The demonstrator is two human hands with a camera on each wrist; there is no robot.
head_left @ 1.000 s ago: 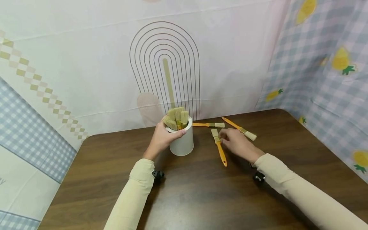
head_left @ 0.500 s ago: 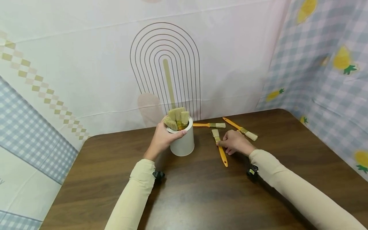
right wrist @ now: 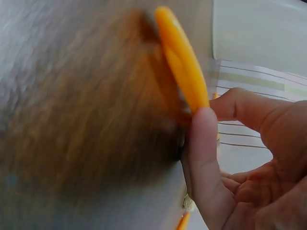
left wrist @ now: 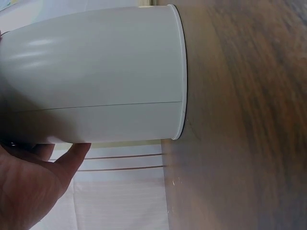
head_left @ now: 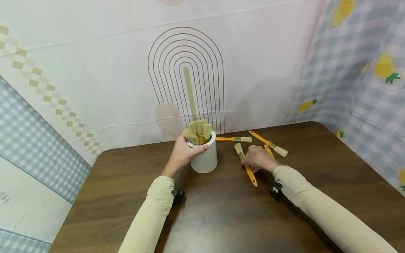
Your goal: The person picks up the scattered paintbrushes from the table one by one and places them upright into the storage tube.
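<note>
A white can (head_left: pixel 204 160) stands on the table with several paintbrushes (head_left: pixel 199 130) in it, bristles up. My left hand (head_left: pixel 183 153) holds the can near its rim, thumb across the front. In the left wrist view, fingers (left wrist: pixel 74 158) lie along the can wall (left wrist: pixel 96 72). To the right, my right hand (head_left: pixel 257 158) pinches a paintbrush (head_left: pixel 251 175) by its orange handle, bristles pointing away from me. The right wrist view has the thumb (right wrist: pixel 204 139) pressed against that handle (right wrist: pixel 184 62), close over the table.
Behind the right hand lie a paintbrush (head_left: pixel 242 139) with its handle toward the can and another paintbrush (head_left: pixel 275 148) set diagonally. One more orange handle (head_left: pixel 269 151) shows past the knuckles. A patterned cloth (head_left: pixel 269 70) hangs along the table's back edge.
My right hand has come down onto the nearest paintbrush and now pinches its handle; the brush has turned slightly. The left hand has stayed on the can. The head view has shifted a little.
</note>
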